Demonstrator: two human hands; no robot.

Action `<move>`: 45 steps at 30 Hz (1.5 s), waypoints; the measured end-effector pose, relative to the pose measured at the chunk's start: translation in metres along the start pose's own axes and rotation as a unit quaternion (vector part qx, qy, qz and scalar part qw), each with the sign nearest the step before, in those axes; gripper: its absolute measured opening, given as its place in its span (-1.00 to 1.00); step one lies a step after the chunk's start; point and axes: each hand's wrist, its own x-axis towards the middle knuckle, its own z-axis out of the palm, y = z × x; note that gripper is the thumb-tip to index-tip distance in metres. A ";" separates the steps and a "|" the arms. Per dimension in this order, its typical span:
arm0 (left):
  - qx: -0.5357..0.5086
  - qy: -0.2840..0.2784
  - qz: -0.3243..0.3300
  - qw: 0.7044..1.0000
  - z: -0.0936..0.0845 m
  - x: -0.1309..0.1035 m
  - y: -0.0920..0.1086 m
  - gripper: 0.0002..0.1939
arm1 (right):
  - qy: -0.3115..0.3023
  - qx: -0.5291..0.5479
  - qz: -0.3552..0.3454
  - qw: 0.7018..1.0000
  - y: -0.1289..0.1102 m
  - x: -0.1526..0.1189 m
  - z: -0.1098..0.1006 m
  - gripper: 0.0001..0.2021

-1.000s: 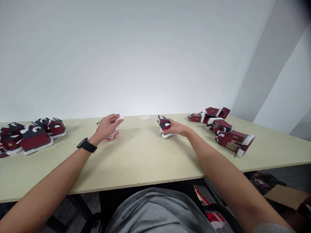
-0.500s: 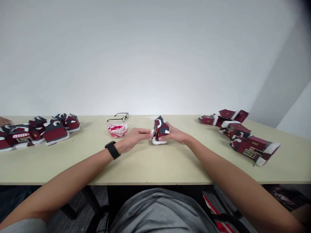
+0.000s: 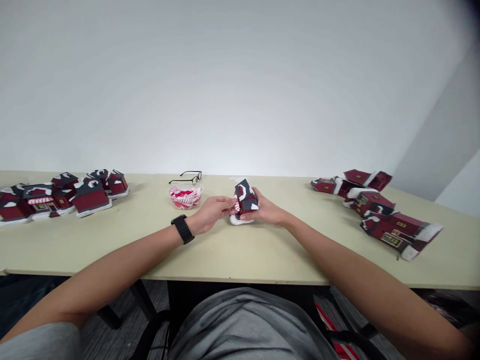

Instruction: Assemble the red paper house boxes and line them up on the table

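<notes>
In the middle of the table, my right hand point(image 3: 267, 209) is closed around the right side of a small dark red model house point(image 3: 246, 201) with a grey, snow-patched roof and a white base. The house leans slightly. My left hand point(image 3: 210, 213), wearing a black watch point(image 3: 183, 229), pinches a small red-and-white striped awning piece point(image 3: 236, 204) at the house's left face. Fingers partly cover the piece, so I cannot tell whether it is attached. Left of the hands stands a clear bowl point(image 3: 186, 206) holding several similar striped pieces.
Several model houses point(image 3: 91, 196) stand upright in a group at the left. At the right, several more houses point(image 3: 399, 229) lie on their sides. Black-framed glasses point(image 3: 191, 178) rest behind the bowl. The table's front edge point(image 3: 240, 280) runs before my body; a pale wall is behind.
The striped piece now shows more clearly against the house's left face. My left fingers have turned a little there, and the house has shifted slightly. The whole view has swung a little left.
</notes>
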 end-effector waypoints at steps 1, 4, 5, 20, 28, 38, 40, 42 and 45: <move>0.004 0.005 0.006 1.000 0.000 0.000 0.000 -0.53 | -0.001 0.002 0.001 1.000 0.000 0.000 0.000 -0.05; -0.003 0.001 0.024 1.000 0.001 0.000 0.000 -0.56 | 0.009 0.015 0.004 1.000 0.002 0.002 0.000 -0.06; -0.010 -0.002 0.029 1.000 0.002 0.000 0.000 -0.56 | 0.012 0.021 0.003 1.000 0.003 0.002 -0.001 -0.07; -0.020 -0.004 0.030 0.999 0.003 -0.006 0.010 -0.55 | 0.012 -0.063 -0.069 0.996 -0.004 -0.004 0.005 -0.08; 0.006 0.000 0.049 0.999 0.002 -0.008 0.012 -0.54 | 0.026 -0.125 -0.117 0.985 -0.002 -0.004 0.004 -0.05; 0.056 -0.031 -0.004 0.998 -0.008 -0.006 0.014 -0.71 | 0.010 -0.146 -0.114 0.983 0.001 -0.005 0.008 -0.09; 0.060 -0.034 -0.007 0.998 -0.009 -0.006 0.017 -0.76 | 0.014 -0.134 -0.111 0.985 -0.001 -0.006 0.011 -0.10; 0.074 -0.039 -0.005 0.996 -0.012 -0.005 0.019 -0.79 | 0.018 -0.122 -0.111 0.986 -0.004 -0.007 0.016 -0.09; 0.137 -0.051 -0.007 0.989 -0.016 -0.005 0.023 -0.79 | 0.021 -0.151 -0.124 0.980 -0.009 -0.007 0.020 -0.12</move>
